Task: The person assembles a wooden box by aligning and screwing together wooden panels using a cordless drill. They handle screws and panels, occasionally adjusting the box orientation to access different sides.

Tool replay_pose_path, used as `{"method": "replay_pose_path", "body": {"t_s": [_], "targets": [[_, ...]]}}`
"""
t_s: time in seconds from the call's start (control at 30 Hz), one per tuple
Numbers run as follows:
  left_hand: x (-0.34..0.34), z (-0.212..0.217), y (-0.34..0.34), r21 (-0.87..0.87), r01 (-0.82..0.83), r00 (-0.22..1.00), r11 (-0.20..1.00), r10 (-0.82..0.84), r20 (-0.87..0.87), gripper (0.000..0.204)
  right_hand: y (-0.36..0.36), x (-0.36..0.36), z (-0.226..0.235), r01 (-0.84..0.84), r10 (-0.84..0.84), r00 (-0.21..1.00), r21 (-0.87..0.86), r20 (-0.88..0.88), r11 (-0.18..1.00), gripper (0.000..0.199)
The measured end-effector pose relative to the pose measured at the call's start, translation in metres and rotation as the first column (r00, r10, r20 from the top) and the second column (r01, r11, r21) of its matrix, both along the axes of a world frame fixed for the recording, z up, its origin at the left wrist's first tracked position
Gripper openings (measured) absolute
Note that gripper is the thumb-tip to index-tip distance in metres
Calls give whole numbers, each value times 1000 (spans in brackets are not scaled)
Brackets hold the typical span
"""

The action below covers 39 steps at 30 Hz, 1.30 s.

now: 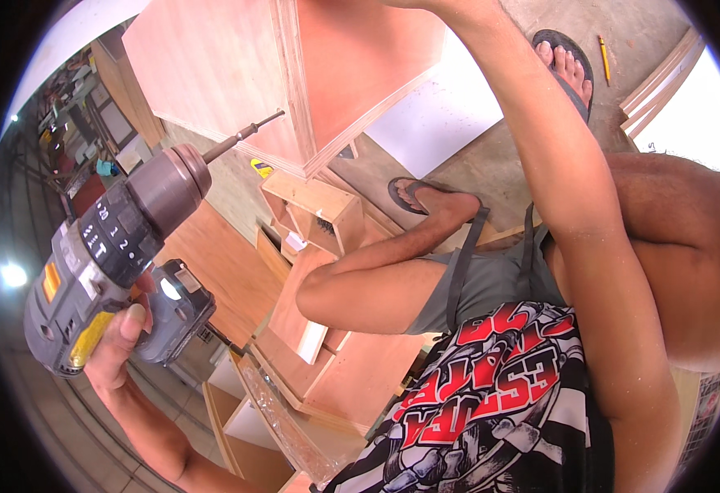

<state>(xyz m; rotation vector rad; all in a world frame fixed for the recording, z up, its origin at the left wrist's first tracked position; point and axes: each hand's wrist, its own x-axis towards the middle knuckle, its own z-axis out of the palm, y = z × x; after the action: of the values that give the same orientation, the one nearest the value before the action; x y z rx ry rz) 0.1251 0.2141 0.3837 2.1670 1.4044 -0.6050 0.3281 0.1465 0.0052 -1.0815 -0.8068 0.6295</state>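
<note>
My left hand (122, 333) is closed around the grip of a grey cordless drill (101, 238) with yellow and orange accents. A long thin bit (241, 138) sticks out of its chuck, up and to the right. The tip appears in front of a plywood box (220, 70) with layered edges; whether it touches the wood I cannot tell. My right forearm (570, 172) reaches up across the view. Only a sliver of my right hand (409, 3) shows at the top edge, by the box's upper side, and its fingers are hidden.
Under the box lies a white board (434, 119) on the concrete floor. A small wooden tray (339, 218) holding dark bits stands beside my knee, near a yellow item (260, 168). Plywood panels (212, 271) lie at left, a yellow pencil (605, 62) and stacked boards (660, 78) at right.
</note>
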Motion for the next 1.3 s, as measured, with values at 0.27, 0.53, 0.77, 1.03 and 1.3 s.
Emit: {"method": "replay_pose_path", "body": {"t_s": [0.27, 0.53, 0.77, 1.03, 1.3], "targets": [[-3, 11, 15, -32, 2, 999, 999, -3, -43, 75, -11, 5, 9, -77, 82, 995, 93, -51, 993, 83], [15, -11, -1, -143, 41, 999, 989, -41, 3, 70, -3, -8, 4, 64, -64, 998, 18, -30, 998, 86], [8, 7, 5, -68, -28, 975, 997, 12, -222, 56, -4, -14, 11, 157, -156, 987, -2, -45, 988, 70], [5, 7, 6, -110, -3, 988, 994, -14, -154, 50, 7, -24, 14, 346, -346, 938, 69, -12, 936, 54], [23, 1, -7, 39, -80, 952, 996, 88, -293, 28, 15, -26, 11, 352, -349, 936, 72, -43, 933, 51]]}}
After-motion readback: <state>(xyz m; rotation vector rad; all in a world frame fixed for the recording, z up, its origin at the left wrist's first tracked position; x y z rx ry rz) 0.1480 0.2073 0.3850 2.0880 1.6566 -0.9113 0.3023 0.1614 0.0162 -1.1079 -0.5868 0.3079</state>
